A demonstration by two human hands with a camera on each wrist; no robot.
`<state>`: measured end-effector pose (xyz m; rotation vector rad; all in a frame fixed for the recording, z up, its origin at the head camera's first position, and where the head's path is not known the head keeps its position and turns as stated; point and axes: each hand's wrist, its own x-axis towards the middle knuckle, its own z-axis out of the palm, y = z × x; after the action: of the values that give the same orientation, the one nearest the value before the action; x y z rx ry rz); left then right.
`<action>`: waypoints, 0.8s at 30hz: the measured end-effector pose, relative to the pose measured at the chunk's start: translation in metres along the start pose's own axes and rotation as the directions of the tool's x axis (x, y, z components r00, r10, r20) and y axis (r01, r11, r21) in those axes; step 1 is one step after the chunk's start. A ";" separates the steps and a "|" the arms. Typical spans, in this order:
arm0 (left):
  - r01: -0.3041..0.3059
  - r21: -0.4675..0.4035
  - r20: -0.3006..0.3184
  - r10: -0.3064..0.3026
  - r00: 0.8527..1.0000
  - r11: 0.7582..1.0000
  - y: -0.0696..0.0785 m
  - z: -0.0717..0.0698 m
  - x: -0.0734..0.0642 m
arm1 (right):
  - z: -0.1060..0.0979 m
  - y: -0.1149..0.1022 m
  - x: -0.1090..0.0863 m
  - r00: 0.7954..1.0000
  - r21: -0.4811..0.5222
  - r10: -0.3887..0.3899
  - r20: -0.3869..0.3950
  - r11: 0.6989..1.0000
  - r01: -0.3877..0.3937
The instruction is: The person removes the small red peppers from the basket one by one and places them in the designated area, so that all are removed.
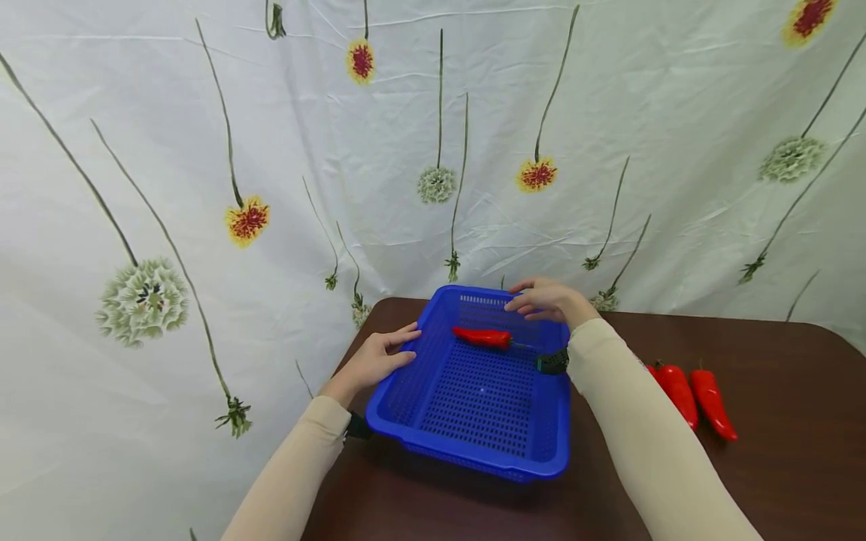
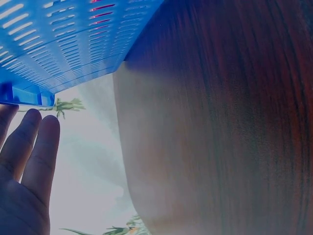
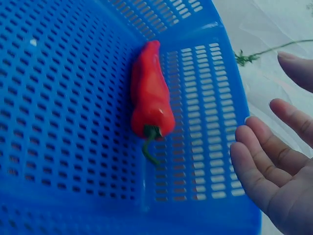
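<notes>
A blue plastic basket (image 1: 473, 451) with slotted walls sits in front of me. Inside, a red pepper (image 1: 482, 337) with a green stem (image 3: 149, 152) lies along the far wall. My left hand (image 1: 372, 364) is at the basket's left rim, its fingertips right at the edge. From the left wrist, its fingers (image 2: 43, 152) look straight, just below the rim. Over the far right corner is my right hand (image 1: 544, 300), fingers spread and relaxed. Nothing is in its palm, and its fingertips come close to the rim in the right wrist view.
Several more red peppers (image 1: 710, 402) lie on the dark wooden table (image 1: 778, 376) to the right, partly behind my right sleeve (image 1: 636, 421). A white cloth with printed flowers (image 1: 379, 150) hangs behind the table.
</notes>
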<state>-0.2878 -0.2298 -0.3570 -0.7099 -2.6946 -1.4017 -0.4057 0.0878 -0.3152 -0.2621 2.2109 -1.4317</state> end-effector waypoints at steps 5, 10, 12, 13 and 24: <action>0.004 0.012 0.006 -0.004 1.000 1.000 0.002 0.000 0.001 | 0.012 0.002 0.009 0.999 -0.016 0.029 -0.012 0.999 -0.029; 0.009 0.010 0.004 -0.009 1.000 1.000 0.001 0.001 0.001 | 0.022 0.005 0.017 0.998 -0.052 0.047 -0.050 0.997 -0.050; 0.005 0.007 -0.001 -0.005 1.000 1.000 -0.002 0.002 0.003 | 0.025 0.007 0.020 0.996 -0.079 0.063 -0.058 0.995 -0.067; 0.006 0.004 -0.004 -0.006 1.000 1.000 -0.006 0.003 0.004 | 0.026 0.008 0.021 0.996 -0.096 0.071 -0.060 0.992 -0.077; 0.011 0.015 -0.034 -0.010 0.999 1.000 -0.036 0.005 0.012 | 0.039 0.012 0.027 0.987 -0.118 0.134 -0.089 0.982 -0.144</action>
<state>-0.3124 -0.2388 -0.3854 -0.6658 -2.6842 -1.3812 -0.4081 0.0504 -0.3466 -0.0901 2.3381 -1.2528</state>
